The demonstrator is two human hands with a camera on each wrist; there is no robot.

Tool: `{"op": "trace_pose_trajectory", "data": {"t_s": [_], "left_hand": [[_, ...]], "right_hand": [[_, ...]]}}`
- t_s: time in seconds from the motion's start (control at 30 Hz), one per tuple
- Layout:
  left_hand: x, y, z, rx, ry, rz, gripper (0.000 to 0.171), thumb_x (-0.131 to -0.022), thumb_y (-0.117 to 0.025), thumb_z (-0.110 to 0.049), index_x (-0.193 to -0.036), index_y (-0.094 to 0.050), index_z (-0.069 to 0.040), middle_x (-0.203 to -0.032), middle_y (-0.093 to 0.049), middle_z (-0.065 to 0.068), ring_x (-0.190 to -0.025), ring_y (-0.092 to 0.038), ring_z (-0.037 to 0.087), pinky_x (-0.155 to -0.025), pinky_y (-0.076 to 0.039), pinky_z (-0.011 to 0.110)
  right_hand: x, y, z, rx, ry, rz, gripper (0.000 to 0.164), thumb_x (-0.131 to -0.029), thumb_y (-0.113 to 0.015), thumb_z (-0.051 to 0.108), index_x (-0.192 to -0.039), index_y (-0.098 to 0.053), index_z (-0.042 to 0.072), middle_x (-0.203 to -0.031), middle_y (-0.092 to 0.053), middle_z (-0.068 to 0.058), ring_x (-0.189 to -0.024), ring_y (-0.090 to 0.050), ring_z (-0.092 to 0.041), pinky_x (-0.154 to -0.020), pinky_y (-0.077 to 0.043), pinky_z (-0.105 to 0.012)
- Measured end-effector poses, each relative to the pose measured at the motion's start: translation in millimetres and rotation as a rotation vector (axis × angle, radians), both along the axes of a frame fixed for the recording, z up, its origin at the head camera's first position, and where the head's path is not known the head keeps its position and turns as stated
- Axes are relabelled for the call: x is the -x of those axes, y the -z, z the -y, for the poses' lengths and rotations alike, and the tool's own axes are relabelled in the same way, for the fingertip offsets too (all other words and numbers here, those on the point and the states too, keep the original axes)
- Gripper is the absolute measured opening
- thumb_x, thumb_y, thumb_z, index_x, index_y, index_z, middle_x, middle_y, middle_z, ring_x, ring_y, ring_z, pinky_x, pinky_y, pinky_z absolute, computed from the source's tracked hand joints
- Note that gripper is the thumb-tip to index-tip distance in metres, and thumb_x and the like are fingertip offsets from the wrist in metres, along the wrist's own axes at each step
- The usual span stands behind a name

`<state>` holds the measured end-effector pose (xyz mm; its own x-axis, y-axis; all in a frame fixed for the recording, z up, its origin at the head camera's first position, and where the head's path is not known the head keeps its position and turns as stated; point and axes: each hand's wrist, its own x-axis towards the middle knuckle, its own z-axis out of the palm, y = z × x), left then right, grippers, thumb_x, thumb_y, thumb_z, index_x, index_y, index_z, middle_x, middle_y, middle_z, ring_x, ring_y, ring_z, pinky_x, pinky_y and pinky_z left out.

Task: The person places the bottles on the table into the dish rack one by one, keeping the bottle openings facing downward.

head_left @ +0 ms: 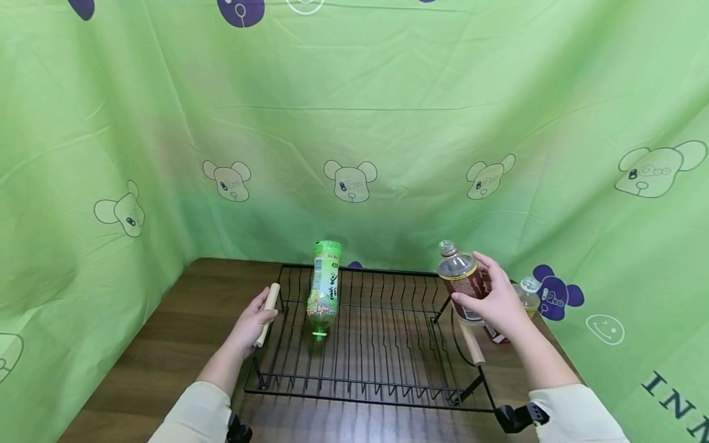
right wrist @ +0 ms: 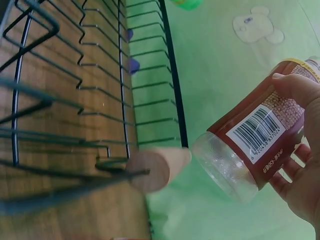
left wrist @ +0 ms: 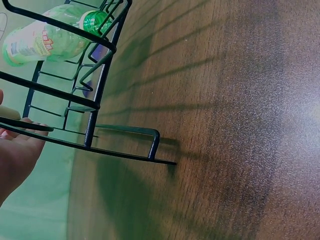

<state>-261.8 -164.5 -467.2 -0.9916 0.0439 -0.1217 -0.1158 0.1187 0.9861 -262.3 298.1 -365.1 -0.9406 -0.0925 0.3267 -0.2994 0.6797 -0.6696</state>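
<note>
My right hand (head_left: 501,304) holds a clear plastic bottle (head_left: 464,283) with a dark red label, gripped between thumb and fingers above the rack's right end. The bottle's neck points up and away; its label carries a barcode in the right wrist view. My left hand (head_left: 249,323) grips the pale wooden handle (head_left: 268,314) at the left end of a black wire dish rack (head_left: 388,404). A green plastic bottle (head_left: 324,286) rests on the rack's left part, cap end toward me and lower. The right wooden handle (head_left: 471,343) is below the held bottle.
Behind my right hand stands a clear bottle (head_left: 530,292) with something yellow low on it, partly hidden. Beside it shows part of a dark red label (head_left: 495,334). The rack stands on a brown wooden table (head_left: 166,344), with a green printed cloth (head_left: 410,154) around it.
</note>
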Motion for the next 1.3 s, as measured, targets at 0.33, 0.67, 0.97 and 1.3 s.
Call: {"op": "trace_pose_trajectory", "data": {"t_s": [0.33,0.67,0.97,1.3], "left_hand": [[1.0,-0.3,0,-0.001,-0.004,-0.005,0.07,-0.098,-0.046,-0.009,-0.158,-0.009,-0.007,-0.163,-0.005,0.025,-0.148,-0.012,0.044,-0.12,-0.013,0.058],[3.0,3.3,0,-0.006,-0.003,-0.009,0.07,-0.097,-0.045,-0.007,-0.158,-0.01,-0.006,-0.162,-0.006,0.027,-0.148,-0.013,0.044,-0.12,-0.015,0.056],[2.5,-6.6,1,0.117,0.019,-0.013,0.071,-0.099,-0.049,-0.015,-0.157,-0.01,-0.002,-0.161,-0.014,0.028,-0.145,-0.022,0.046,-0.116,-0.026,0.057],[7.9,-35.0,-8,0.237,0.018,-0.092,0.076,-0.096,-0.058,-0.037,-0.157,-0.019,-0.013,-0.162,-0.017,0.02,-0.147,-0.021,0.043,-0.114,-0.027,0.062]], "right_hand": [[11.9,-3.8,31,-0.041,-0.077,0.033,0.091,-0.079,-0.08,0.017,-0.152,-0.027,0.007,-0.135,-0.041,-0.031,-0.117,-0.052,-0.048,-0.095,-0.047,-0.064],[23.3,6.4,57,-0.086,-0.177,0.046,0.083,-0.078,-0.08,0.014,-0.148,-0.034,0.009,-0.132,-0.047,-0.028,-0.118,-0.054,-0.046,-0.092,-0.051,-0.059],[24.7,11.3,80,-0.161,-0.235,0.051,0.082,-0.076,-0.081,0.017,-0.146,-0.039,0.01,-0.132,-0.05,-0.026,-0.118,-0.054,-0.041,-0.091,-0.052,-0.055],[23.2,11.3,101,-0.263,-0.308,0.011,0.08,-0.072,-0.082,0.022,-0.143,-0.046,0.013,-0.126,-0.057,-0.017,-0.114,-0.055,-0.033,-0.091,-0.05,-0.05]]}}
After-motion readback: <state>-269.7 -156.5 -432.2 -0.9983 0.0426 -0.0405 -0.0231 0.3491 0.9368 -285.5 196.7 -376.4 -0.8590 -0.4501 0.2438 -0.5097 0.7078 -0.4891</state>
